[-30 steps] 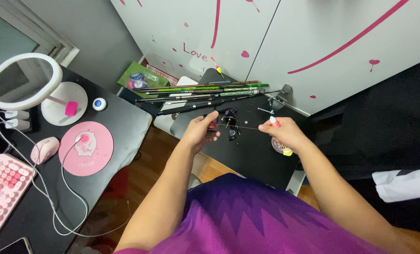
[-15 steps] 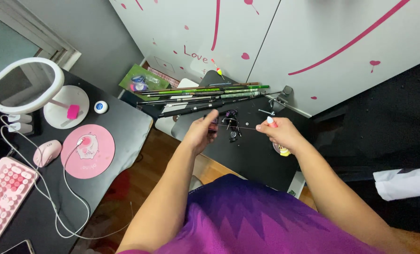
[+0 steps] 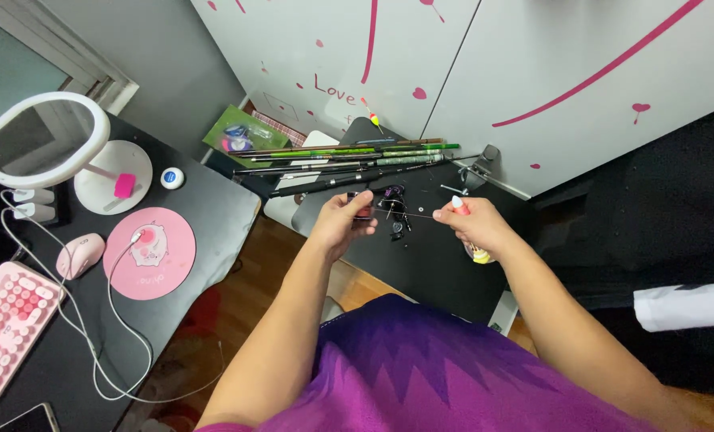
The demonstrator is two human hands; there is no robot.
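Over a small black table (image 3: pixel 437 264), both hands pinch a thin taut line (image 3: pixel 418 215): left hand (image 3: pixel 342 224), right hand (image 3: pixel 477 228).

White cabinet doors (image 3: pixel 533 72) with red heart and ribbon stickers fill the frame from 11 to 2 o'clock. A grey wall (image 3: pixel 165 48) and window frame (image 3: pixel 61 48) stand at 10 o'clock. A black desk (image 3: pixel 213 208) sits at 9 o'clock over brown wooden floor (image 3: pixel 253 280). The light is even and indoor.
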